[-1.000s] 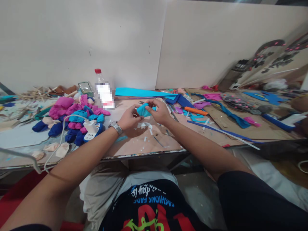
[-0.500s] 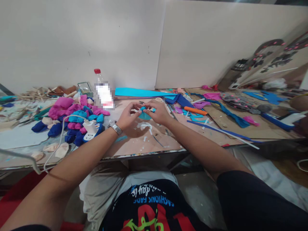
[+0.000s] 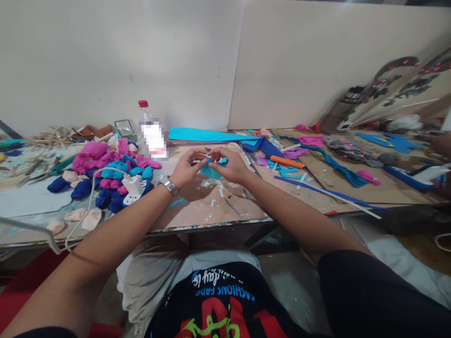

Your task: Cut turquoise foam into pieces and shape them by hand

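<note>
Teal piece (image 3: pixel 212 171) partly covered; bottle label (image 3: pixel 153 139) blurred.

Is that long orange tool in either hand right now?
No, the long orange tool lies on the brown tabletop, while the left hand and right hand pinch a small light-blue foam piece.

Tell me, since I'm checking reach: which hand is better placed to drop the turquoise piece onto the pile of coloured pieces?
Left, probably: both the left hand and right hand pinch the turquoise piece, but the pile lies on the left hand's side.
</note>
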Available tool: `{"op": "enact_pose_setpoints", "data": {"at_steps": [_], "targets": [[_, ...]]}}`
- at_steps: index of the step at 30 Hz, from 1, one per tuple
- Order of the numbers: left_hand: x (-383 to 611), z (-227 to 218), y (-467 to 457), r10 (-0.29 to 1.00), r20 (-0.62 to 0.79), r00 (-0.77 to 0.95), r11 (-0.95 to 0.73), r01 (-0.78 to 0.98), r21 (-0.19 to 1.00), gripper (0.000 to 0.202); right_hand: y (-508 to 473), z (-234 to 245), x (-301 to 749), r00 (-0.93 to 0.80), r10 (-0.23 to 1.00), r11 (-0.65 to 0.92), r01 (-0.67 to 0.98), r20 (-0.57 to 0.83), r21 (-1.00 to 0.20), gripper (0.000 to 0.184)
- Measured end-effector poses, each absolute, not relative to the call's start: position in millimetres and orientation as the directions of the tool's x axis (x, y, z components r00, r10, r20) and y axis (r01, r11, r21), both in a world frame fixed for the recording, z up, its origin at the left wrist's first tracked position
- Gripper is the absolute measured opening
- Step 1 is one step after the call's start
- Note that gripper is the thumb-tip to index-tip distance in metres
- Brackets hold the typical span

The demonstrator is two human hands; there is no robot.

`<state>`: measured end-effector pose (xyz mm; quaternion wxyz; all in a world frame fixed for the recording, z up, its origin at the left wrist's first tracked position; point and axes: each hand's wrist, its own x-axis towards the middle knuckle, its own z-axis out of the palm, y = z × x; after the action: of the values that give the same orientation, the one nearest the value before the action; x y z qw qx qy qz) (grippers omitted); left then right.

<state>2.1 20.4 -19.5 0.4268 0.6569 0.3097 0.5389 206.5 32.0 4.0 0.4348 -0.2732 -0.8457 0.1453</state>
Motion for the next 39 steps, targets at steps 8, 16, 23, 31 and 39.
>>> {"op": "enact_pose_setpoints", "data": {"at_steps": [8, 16, 23, 31, 39], "targets": [[1.6, -22.5, 24.6, 0.881, 0.433, 0.189, -0.41, -0.15, 0.9, 0.04, 31.7, 4.4, 205.5, -0.426, 0.646, 0.764, 0.367, 0.634, -0.531, 0.018], [1.7, -21.0, 21.1, 0.896, 0.393, 0.208, -0.37, -0.142, 0.918, 0.044, 33.3, 4.3, 205.7, -0.417, 0.659, 0.752, 0.395, 0.626, -0.528, 0.02], [2.5, -19.9, 20.7, 0.895, 0.391, 0.214, -0.364, -0.155, 0.918, 0.043, 29.3, 7.4, 205.0, -0.431, 0.649, 0.761, 0.367, 0.627, -0.536, 0.025], [2.3, -22.9, 24.8, 0.904, 0.39, 0.176, -0.359, -0.184, 0.915, 0.041, 30.4, 8.4, 209.3, -0.403, 0.532, 0.841, 0.359, 0.745, -0.406, 0.03], [4.1, -25.5, 26.0, 0.88, 0.443, 0.169, -0.43, -0.109, 0.896, 0.038, -26.5, 63.2, 204.4, -0.609, 0.181, 0.975, 0.213, 0.773, -0.06, 0.034]]}}
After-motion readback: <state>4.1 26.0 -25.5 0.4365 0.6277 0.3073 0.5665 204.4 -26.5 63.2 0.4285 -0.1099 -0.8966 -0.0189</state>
